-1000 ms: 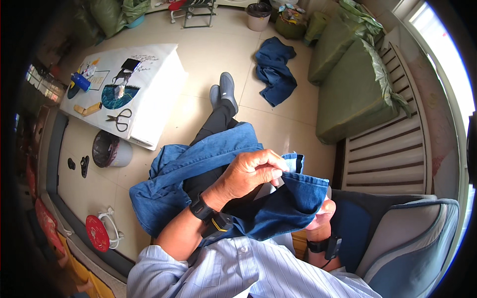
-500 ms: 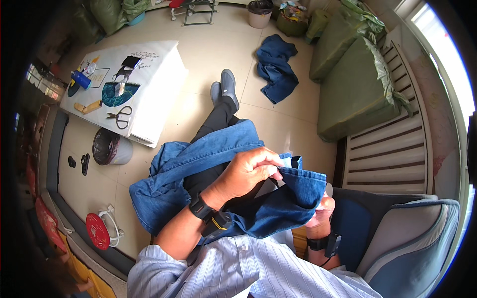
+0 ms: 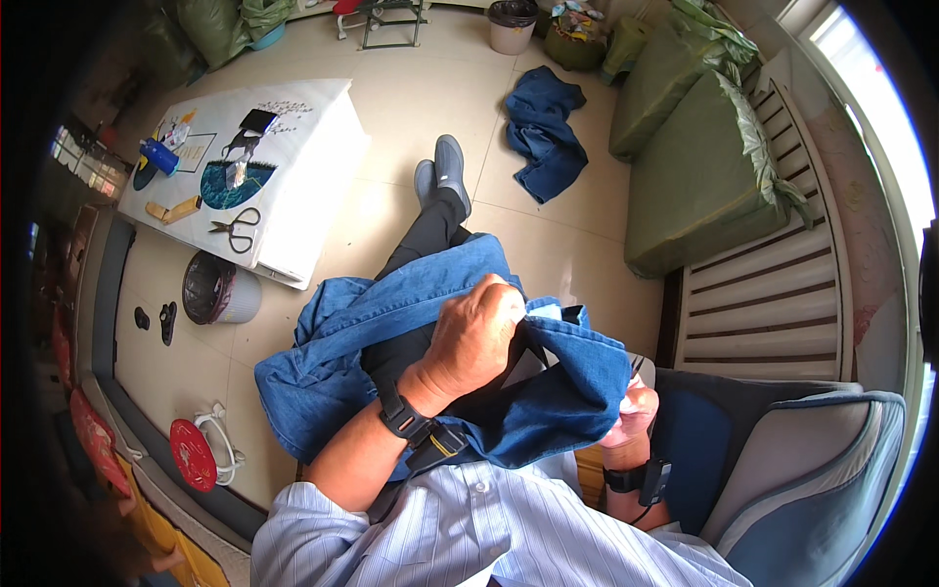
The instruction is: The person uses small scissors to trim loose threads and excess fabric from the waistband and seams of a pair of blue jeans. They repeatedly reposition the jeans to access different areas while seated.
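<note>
A blue denim garment (image 3: 567, 377) is bunched across my lap, with a wide part of it (image 3: 337, 328) draped over my dark-trousered legs. My left hand (image 3: 474, 328) is closed at the garment's upper edge, its fingertips pinching the cloth; part of the grip is hidden. At the garment's right side my right hand (image 3: 636, 406) is also closed. From its fingers sticks a small dark pointed tool (image 3: 638, 367), too small to name. Pale lighter cloth shows at the garment's top edge near my left hand.
Another denim piece (image 3: 546, 132) lies on the tiled floor ahead. To the left stands a white-covered table (image 3: 323, 147) with scissors (image 3: 235, 230) on it, and a lined bin (image 3: 235, 298) is beside it. Green-covered bundles (image 3: 699, 181) and a radiator (image 3: 768, 323) are at the right.
My left hand has drawn back to the left and closed tighter at the garment's edge. The cloth's right end has sagged a little, and the dark pointed tool now shows above my right hand.
</note>
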